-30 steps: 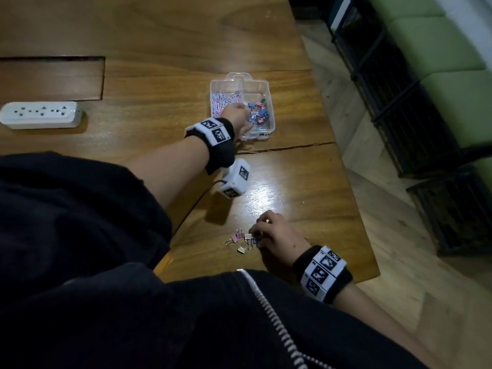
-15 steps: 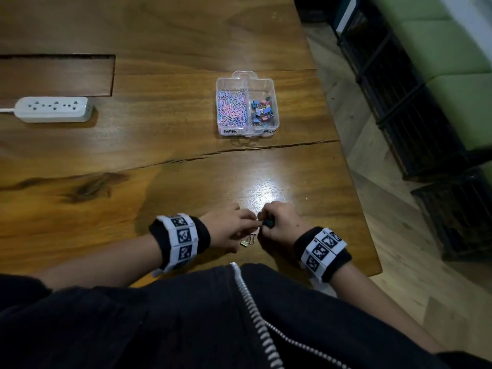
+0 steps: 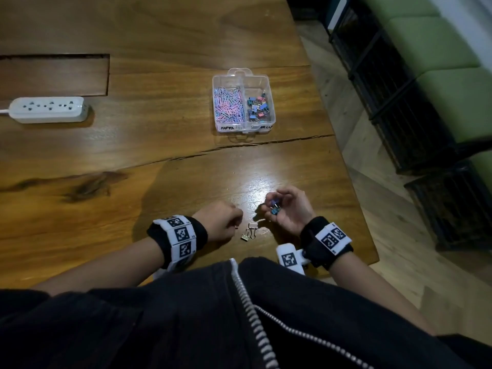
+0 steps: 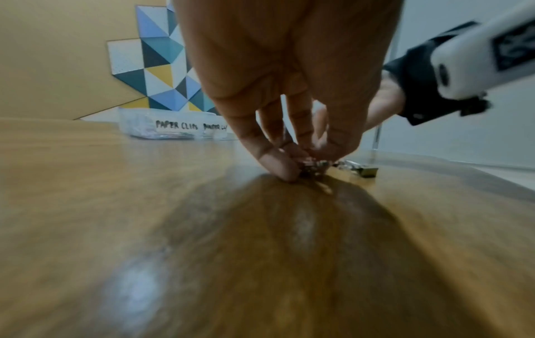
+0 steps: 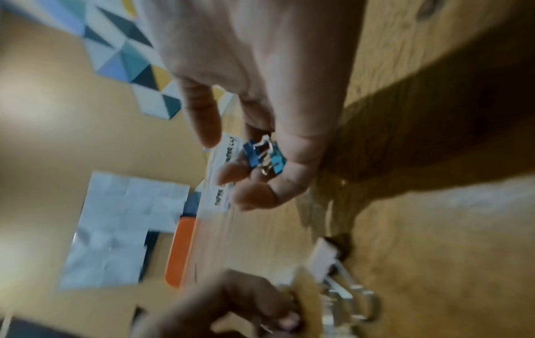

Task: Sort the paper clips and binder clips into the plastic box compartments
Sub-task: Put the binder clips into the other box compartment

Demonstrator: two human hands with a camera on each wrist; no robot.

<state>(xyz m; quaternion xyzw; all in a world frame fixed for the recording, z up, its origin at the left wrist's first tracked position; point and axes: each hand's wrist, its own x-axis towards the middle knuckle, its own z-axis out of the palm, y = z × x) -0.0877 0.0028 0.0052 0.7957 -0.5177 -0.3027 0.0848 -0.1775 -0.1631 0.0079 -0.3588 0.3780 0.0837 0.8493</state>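
Observation:
A clear plastic box (image 3: 244, 129) stands mid-table, pink and blue paper clips (image 3: 228, 105) in its left compartment, coloured binder clips (image 3: 257, 107) in its right. Near the table's front edge my right hand (image 3: 277, 209) is turned palm up, fingers curled round small blue binder clips (image 5: 265, 157). My left hand (image 3: 234, 226) is down on the wood, its fingertips (image 4: 285, 169) pinching a small clip (image 4: 314, 167) that I can barely make out. Two pale binder clips (image 3: 249, 233) lie loose on the table between my hands.
A white power strip (image 3: 48, 109) lies at the far left. A rectangular recess (image 3: 53, 75) is cut into the tabletop behind it. The table's right edge (image 3: 354, 182) drops to the floor, with dark crates and green cushions beyond.
My left hand came back from the box to the front edge and now pinches at the loose clips. My right hand has lifted and turned palm up with blue clips in it.

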